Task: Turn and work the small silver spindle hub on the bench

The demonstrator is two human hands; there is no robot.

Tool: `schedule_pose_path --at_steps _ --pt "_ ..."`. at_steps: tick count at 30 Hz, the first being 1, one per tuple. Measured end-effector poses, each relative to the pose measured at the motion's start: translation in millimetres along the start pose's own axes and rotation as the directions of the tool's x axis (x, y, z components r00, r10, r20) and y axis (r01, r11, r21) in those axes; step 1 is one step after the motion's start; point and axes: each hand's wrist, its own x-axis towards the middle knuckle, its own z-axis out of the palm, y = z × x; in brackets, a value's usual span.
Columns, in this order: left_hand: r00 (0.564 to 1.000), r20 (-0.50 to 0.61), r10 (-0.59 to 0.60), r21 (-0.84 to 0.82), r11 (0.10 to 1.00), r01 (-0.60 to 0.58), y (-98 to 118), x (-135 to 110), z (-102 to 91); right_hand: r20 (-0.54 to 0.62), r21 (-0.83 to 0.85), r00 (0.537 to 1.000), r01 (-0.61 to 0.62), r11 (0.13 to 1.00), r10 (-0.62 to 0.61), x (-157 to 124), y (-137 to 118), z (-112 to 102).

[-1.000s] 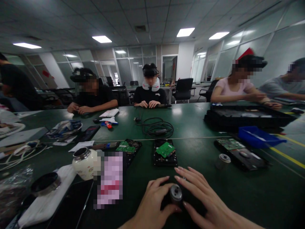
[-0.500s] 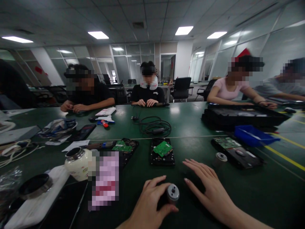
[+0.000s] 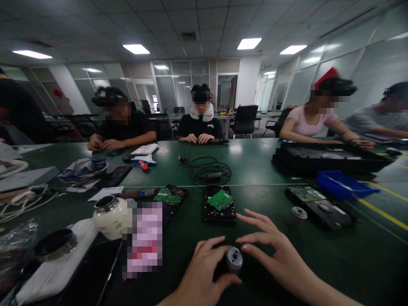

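Note:
A small metal cylinder (image 3: 234,258) with dark holes in its round top stands upright near the front of the table. My left hand (image 3: 204,267) curves around it from the left, thumb and index finger at its sides. From the right, my right hand (image 3: 270,246) reaches in with fingers spread, holding nothing; its fingertips are close to the cylinder's top edge, and I cannot tell whether they touch. Just beyond lies a hard drive (image 3: 208,214) with a loose green circuit board (image 3: 219,199) on top. A similar cylinder (image 3: 298,213) stands to the right.
Another drive with an exposed board (image 3: 321,208) lies right, before a blue tray (image 3: 347,185). A coiled black cable (image 3: 210,170) sits mid-table. On the left are a cream jar (image 3: 111,219), a pink packet (image 3: 146,238) and a dark tablet (image 3: 92,272). Several people sit across.
My right hand has moved left, bringing its fingertips close to the metal cylinder. My left hand keeps its place around the cylinder. The whole view has shifted slightly.

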Motion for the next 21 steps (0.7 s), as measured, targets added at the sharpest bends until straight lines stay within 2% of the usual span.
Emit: schedule_pose_path --at_steps 4,10,17,21 --pt "1.0 -0.023 0.017 0.002 1.0 -0.017 -3.0 -1.1 3.2 0.086 -0.024 0.996 0.029 0.999 -0.027 4.4 -19.6 2.5" --pt "1.0 -0.021 0.022 -0.009 1.0 -0.022 -3.0 -1.5 2.9 0.167 -0.091 0.986 0.031 0.995 -0.015 8.1 -19.2 3.4" --pt "1.0 -0.027 -0.001 -0.036 0.999 0.0 -3.6 -3.0 2.3 0.153 -0.063 0.988 -0.009 0.998 0.019 3.5 -18.5 -1.3" --pt "0.999 -0.015 0.028 -0.022 0.999 -0.029 -1.3 -1.7 0.8 0.147 -0.011 0.986 -0.071 0.997 0.072 4.9 -18.3 3.0"
